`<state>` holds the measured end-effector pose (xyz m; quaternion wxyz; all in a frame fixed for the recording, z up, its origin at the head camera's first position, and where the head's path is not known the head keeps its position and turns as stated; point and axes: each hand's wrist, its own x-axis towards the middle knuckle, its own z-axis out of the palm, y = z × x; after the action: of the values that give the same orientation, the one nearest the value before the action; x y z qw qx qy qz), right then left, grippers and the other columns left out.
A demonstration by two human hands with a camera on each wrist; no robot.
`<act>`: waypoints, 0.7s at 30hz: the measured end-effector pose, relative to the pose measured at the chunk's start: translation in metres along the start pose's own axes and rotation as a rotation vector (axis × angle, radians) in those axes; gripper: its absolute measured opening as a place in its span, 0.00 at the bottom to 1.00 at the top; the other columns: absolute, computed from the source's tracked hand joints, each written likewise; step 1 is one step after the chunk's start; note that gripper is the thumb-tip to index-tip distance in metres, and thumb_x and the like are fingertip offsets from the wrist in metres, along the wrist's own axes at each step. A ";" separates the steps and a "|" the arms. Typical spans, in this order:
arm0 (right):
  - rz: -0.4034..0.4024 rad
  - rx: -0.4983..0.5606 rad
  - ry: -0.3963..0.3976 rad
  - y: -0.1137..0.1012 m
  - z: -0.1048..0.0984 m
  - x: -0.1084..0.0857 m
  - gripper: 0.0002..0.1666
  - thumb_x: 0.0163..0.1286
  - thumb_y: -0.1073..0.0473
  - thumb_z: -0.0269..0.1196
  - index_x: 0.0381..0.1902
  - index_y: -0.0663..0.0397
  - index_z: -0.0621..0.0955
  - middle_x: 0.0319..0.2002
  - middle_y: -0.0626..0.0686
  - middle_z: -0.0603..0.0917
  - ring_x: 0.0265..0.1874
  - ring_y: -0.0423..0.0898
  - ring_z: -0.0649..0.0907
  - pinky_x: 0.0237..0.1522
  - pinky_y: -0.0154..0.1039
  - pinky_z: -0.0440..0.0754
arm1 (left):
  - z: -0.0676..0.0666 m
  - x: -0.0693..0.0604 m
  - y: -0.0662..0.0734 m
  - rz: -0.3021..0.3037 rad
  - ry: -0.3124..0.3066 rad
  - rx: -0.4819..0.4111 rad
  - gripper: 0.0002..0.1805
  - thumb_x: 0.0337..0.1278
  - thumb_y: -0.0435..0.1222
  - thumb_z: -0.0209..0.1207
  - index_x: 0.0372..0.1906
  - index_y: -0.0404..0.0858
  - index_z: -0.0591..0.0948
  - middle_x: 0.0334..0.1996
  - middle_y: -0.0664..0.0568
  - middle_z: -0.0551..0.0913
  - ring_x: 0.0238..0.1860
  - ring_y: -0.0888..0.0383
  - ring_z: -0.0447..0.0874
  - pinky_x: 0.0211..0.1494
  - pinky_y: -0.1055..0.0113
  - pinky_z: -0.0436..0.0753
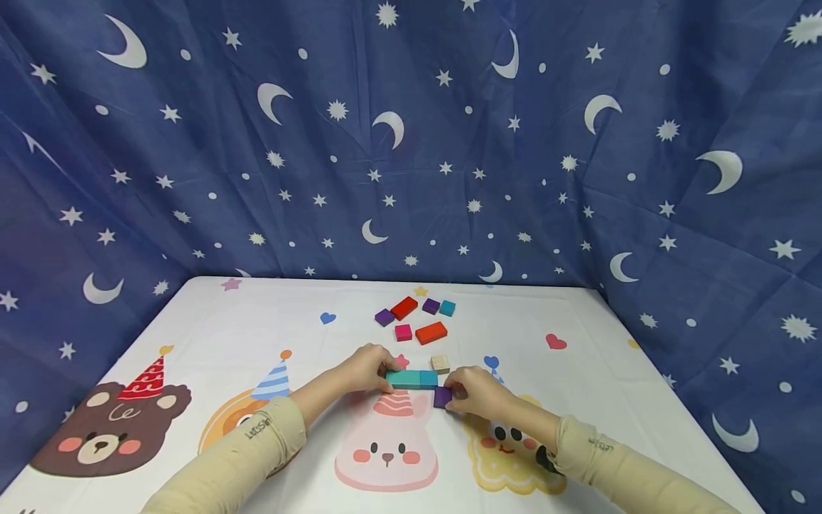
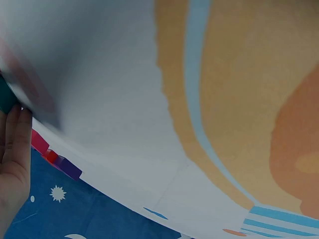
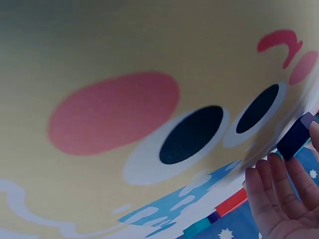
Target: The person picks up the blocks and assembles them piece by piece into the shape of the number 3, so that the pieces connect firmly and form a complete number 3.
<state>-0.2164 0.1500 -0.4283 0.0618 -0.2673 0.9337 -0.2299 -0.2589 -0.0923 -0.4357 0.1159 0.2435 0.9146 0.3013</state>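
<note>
My left hand (image 1: 369, 369) holds the left end of a long teal block (image 1: 403, 380) between thumb and fingers. A shorter blue block (image 1: 428, 380) lies end to end with it on the right. My right hand (image 1: 478, 392) pinches a small purple block (image 1: 442, 397), just below the blue block's right end; whether the two touch I cannot tell. In the right wrist view that purple block (image 3: 295, 137) sits between thumb and fingertips. Only the teal block's end (image 2: 7, 94) shows at the left wrist view's edge. A plain wooden block (image 1: 439, 364) lies just behind the row.
Farther back lie a red block (image 1: 404, 308), an orange-red block (image 1: 431, 333), a pink block (image 1: 403, 333), two purple blocks, one at the left (image 1: 384, 317), and a blue block (image 1: 447, 308). A white cloth with cartoon animals covers the table (image 1: 289, 307); a starry blue curtain (image 1: 424, 178) hangs behind.
</note>
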 end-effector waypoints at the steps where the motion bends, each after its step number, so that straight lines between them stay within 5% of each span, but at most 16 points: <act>1: 0.000 -0.001 0.000 0.000 0.000 0.001 0.15 0.52 0.63 0.72 0.38 0.62 0.84 0.32 0.51 0.84 0.29 0.42 0.75 0.35 0.34 0.79 | 0.000 0.000 0.000 0.001 0.000 0.003 0.18 0.41 0.32 0.71 0.44 0.35 0.85 0.33 0.51 0.85 0.31 0.60 0.72 0.36 0.74 0.76; 21: 0.085 -0.024 0.002 -0.002 0.003 0.006 0.15 0.49 0.60 0.74 0.35 0.59 0.82 0.29 0.49 0.81 0.28 0.42 0.74 0.31 0.31 0.77 | 0.000 0.000 0.000 0.045 0.008 0.015 0.18 0.41 0.31 0.71 0.44 0.34 0.85 0.35 0.48 0.86 0.29 0.61 0.73 0.36 0.72 0.78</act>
<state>-0.2198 0.1438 -0.4299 0.0676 -0.2279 0.9469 -0.2163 -0.2588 -0.0929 -0.4360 0.1038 0.2636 0.9115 0.2981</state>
